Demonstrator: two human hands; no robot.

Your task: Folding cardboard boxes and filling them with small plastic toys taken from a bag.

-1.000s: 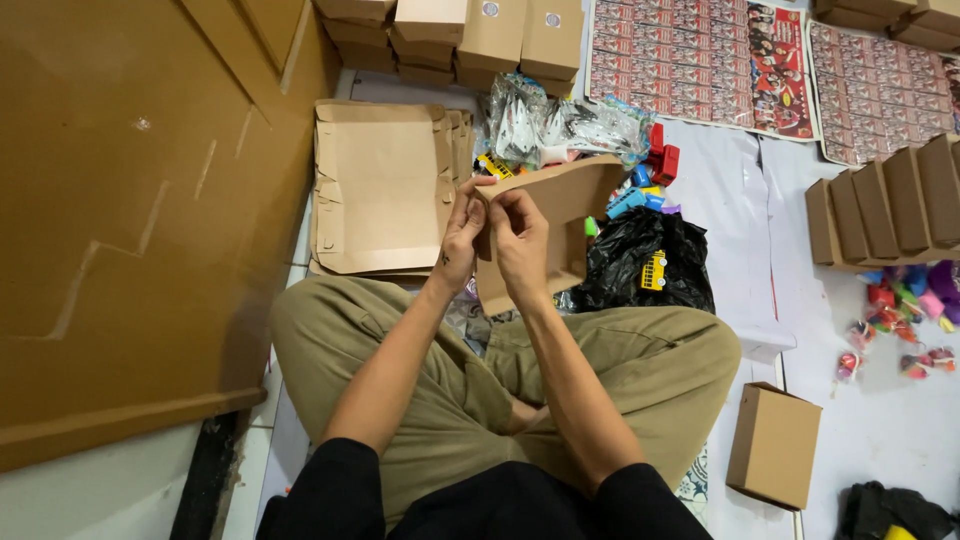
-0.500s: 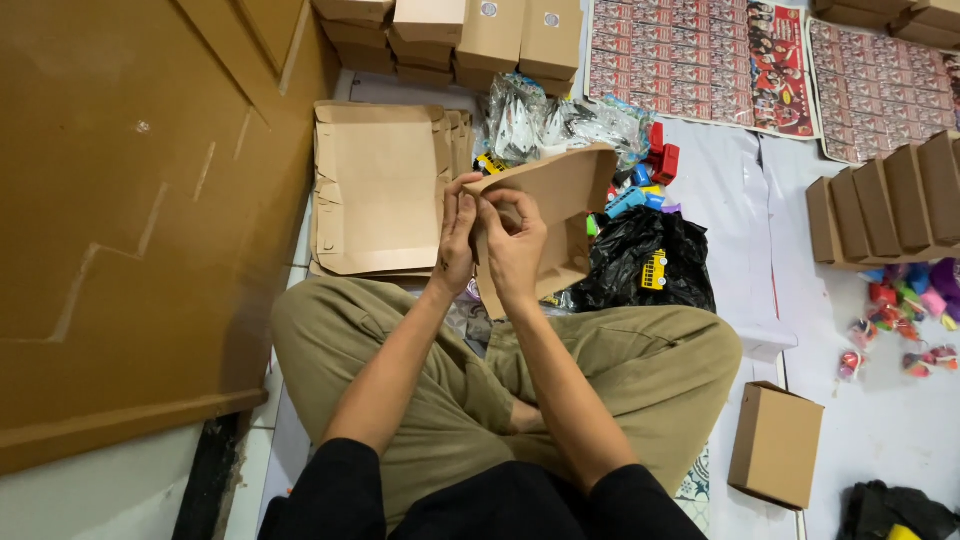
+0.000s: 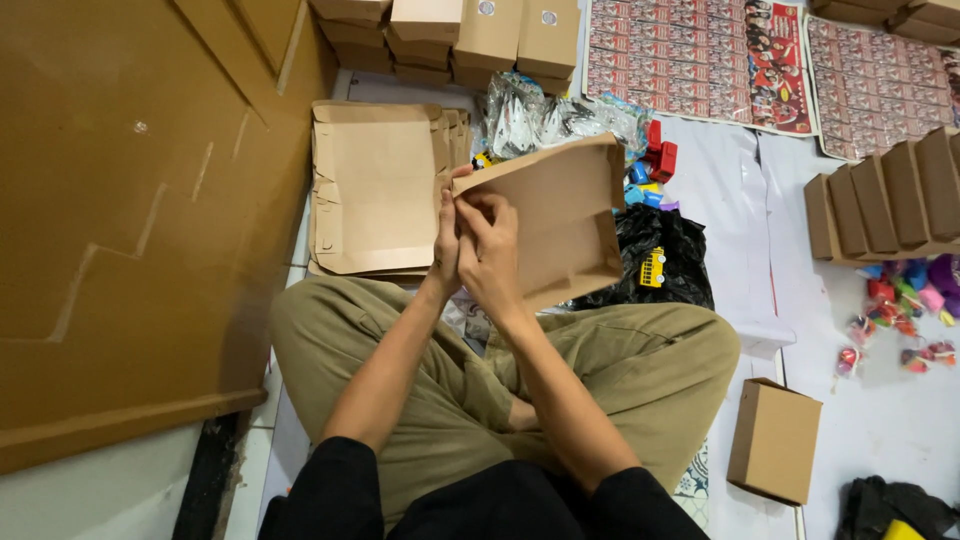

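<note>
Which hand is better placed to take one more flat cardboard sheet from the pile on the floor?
Left, probably. The left hand is right beside the pile of flat sheets, while the right hand is on the far side, gripping the folded box.

From my remote seat this reads as a makeshift packing floor, likely a room in a home or small shop turned over to boxing up toys. I see a pale tiled floor [image 3: 280, 440] used as the workbench, a stack of flat cardboard blanks [image 3: 375, 190] lying on it, and folded brown boxes [image 3: 480, 35] piled along the far edge, with another row [image 3: 890, 205] standing at the right. Small bright toys [image 3: 905, 300] lie loose, more spill from clear bags [image 3: 545, 115] and a black bag [image 3: 650, 250], and printed sheets [image 3: 700, 60] cover the floor. A large brown board [image 3: 120, 200] leans at the left
</note>
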